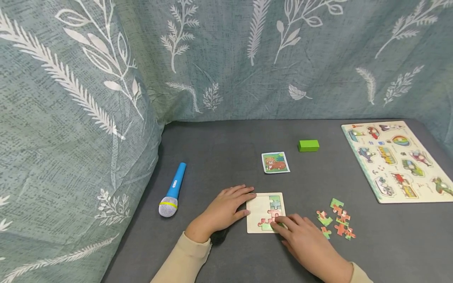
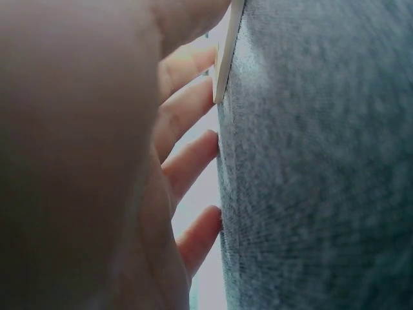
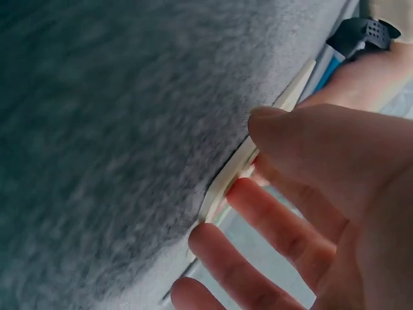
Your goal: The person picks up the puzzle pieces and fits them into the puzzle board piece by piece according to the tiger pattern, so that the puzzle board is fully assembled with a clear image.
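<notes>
Blue-green curtain (image 1: 226, 78) with white leaf prints (image 1: 257, 31), behind and along left; dark grey tabletop (image 1: 219, 157) below.

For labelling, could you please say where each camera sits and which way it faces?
Head: head-worn, facing forward and down at the jigsaw tray; left hand and right hand show.
Left wrist: worn there, facing left fingers and the tray.
Right wrist: worn there, facing right fingers and the tray.
Head and right wrist share the tray.

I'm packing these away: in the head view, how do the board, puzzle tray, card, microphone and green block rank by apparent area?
1. Board
2. Puzzle tray, partly covered
3. Card and microphone: too close to rank
4. Green block
</notes>
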Demonstrator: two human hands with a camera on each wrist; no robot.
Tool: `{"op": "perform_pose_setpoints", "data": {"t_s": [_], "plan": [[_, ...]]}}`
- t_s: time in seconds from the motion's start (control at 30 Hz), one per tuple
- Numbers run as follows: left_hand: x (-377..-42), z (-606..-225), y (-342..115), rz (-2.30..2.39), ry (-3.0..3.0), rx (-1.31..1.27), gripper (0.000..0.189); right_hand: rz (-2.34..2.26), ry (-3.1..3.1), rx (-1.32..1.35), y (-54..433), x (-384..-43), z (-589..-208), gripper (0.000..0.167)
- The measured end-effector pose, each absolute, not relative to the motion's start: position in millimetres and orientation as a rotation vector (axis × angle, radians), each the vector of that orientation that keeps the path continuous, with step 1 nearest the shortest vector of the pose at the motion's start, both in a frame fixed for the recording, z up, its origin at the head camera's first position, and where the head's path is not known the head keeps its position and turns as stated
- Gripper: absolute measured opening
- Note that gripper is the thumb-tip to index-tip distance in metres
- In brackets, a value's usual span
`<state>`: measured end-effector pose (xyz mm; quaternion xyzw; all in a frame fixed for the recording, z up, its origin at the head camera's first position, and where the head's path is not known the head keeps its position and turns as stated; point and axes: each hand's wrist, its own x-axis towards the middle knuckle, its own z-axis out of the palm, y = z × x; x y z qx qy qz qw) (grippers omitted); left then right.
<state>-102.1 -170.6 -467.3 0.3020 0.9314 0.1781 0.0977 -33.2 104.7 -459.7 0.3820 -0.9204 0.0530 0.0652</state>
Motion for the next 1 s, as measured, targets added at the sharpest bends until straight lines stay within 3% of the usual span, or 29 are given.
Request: {"op": "perform_pose_setpoints", "data": {"t_s": [0.47, 1.0], "plan": [[-102, -466, -172, 0.541, 2.749, 0.903, 0.054, 0.021, -2.694, 1.297, 108, -40, -461, 0.051], [-102, -467, -171, 0.509, 2.775, 0.918, 0.045, -0.086, -2.850, 1.137, 92, -17, -454, 0.044]]}}
